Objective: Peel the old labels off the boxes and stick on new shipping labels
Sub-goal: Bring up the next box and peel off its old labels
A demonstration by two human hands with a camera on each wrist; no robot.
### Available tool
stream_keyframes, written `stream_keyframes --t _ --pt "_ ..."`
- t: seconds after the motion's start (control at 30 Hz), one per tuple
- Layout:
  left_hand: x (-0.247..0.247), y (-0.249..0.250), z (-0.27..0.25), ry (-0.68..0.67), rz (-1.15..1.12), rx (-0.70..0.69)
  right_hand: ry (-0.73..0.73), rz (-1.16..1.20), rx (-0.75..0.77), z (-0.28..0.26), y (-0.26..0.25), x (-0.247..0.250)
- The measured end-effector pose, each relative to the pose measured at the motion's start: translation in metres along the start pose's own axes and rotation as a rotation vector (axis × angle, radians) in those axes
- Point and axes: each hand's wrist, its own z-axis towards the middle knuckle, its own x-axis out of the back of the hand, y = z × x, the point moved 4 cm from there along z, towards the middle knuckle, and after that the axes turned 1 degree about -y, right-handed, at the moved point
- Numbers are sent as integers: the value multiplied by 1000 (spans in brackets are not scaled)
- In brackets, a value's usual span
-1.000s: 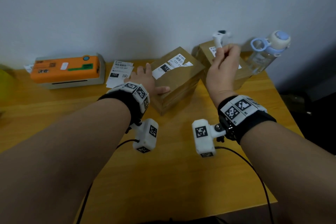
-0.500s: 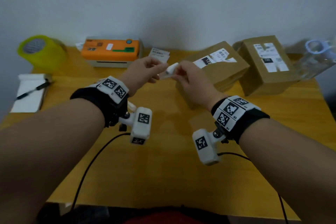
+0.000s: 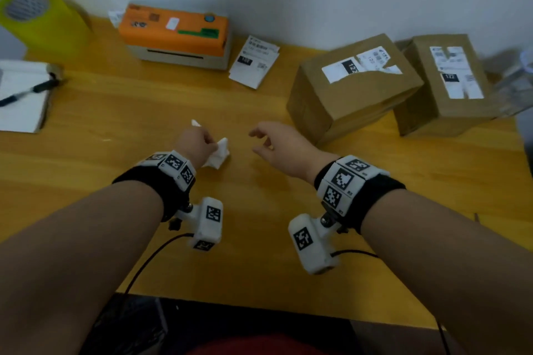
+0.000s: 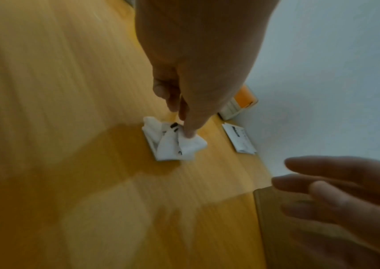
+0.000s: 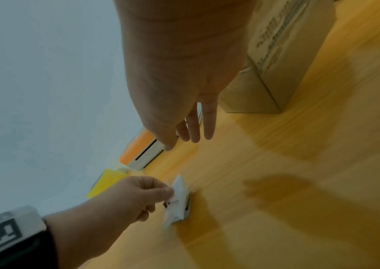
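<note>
My left hand (image 3: 212,147) pinches a crumpled white piece of old label (image 3: 219,154) low at the middle of the table; the left wrist view shows the fingertips (image 4: 187,132) on the piece of old label (image 4: 175,143), which seems to rest on the wood. My right hand (image 3: 259,141) hovers beside it, fingers loose and holding nothing. The near cardboard box (image 3: 346,104) carries a torn label (image 3: 360,65). A second box (image 3: 444,106) behind it has a label (image 3: 455,75) with strips gone. Fresh labels (image 3: 253,65) lie stacked by the printer.
An orange label printer (image 3: 176,34) stands at the back by the wall. A yellow tape roll (image 3: 37,17) and a notebook with a pen (image 3: 20,95) sit far left. A clear water bottle (image 3: 519,75) is at the right edge.
The right hand pulled a strip off the box, passed it to the left hand and let go. The left hand lowered the crumpled strip to the table.
</note>
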Motion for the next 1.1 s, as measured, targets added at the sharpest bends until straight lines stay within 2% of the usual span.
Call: stream_keyframes --t 0.13,0.2,0.27,0.4,0.47,0.57,0.63,0.7,0.77,0.87,1.0,1.1 --pt "-8 1 7 -35 149 90 52 -57 -34 -2 7 10" --pt "-5 11 6 -25 222 83 117 -60 -33 0 5 17" --pt "2 18 3 -38 298 31 185 -53 -21 2 0 24" --pt "20 32 -5 -45 312 -48 358 -20 -8 -2 -14 48" --pt "34 49 -8 14 313 -127 505 -85 -24 -9 -15 67" --pt "49 78 -10 123 150 -241 698 -284 -76 -22 2 98" --pt "52 98 -11 148 59 -291 676 -397 -236 -30 30 114" --pt "50 118 -14 123 -29 -330 571 -445 -408 -38 62 125" --pt "44 137 -18 78 -88 -358 424 -426 -487 -46 86 132" --pt "31 159 -23 -5 -92 -373 231 -313 -489 -54 98 130" --pt "14 176 -25 -132 82 -341 311 -602 -377 -58 77 131" --pt "14 178 -19 -143 221 -319 356 -706 -318 -61 61 136"
